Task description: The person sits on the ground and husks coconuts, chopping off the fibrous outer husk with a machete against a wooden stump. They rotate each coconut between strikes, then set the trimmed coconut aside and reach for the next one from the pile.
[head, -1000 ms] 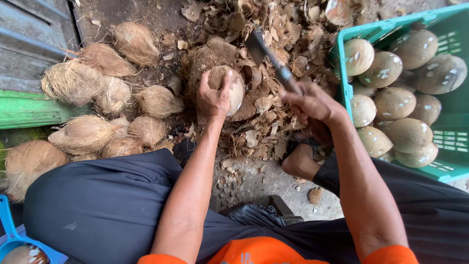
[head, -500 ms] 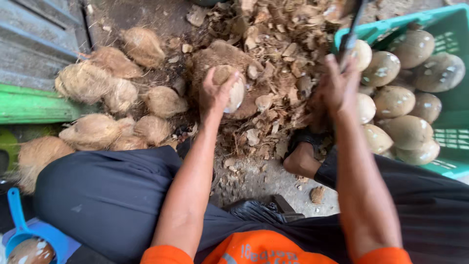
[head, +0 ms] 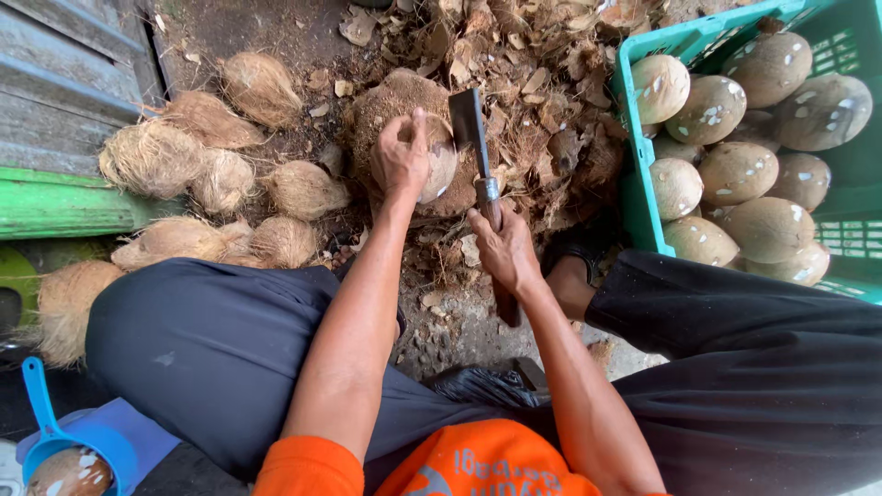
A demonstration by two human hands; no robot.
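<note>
My left hand [head: 401, 158] grips the coconut [head: 432, 165] on the husk block [head: 395, 101]; right hand [head: 503, 250] clamps the cleaver [head: 470, 124], blade at shell edge. I'd chop shallow, thumb tucked away.

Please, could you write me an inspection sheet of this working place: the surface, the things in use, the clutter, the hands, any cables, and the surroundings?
Surface: bare dirt ground, littered with husk.
Job's things: coconut on a brown block; cleaver with its blade beside the coconut.
Clutter: husk scraps piled behind the block; hairy unpeeled coconuts on the left.
Hands: left hand grips the coconut from above; right hand is closed on the cleaver's handle.
Cables: nothing seen.
Surroundings: green crate of peeled coconuts on the right; grey planks and a blue scoop on the left.
</note>
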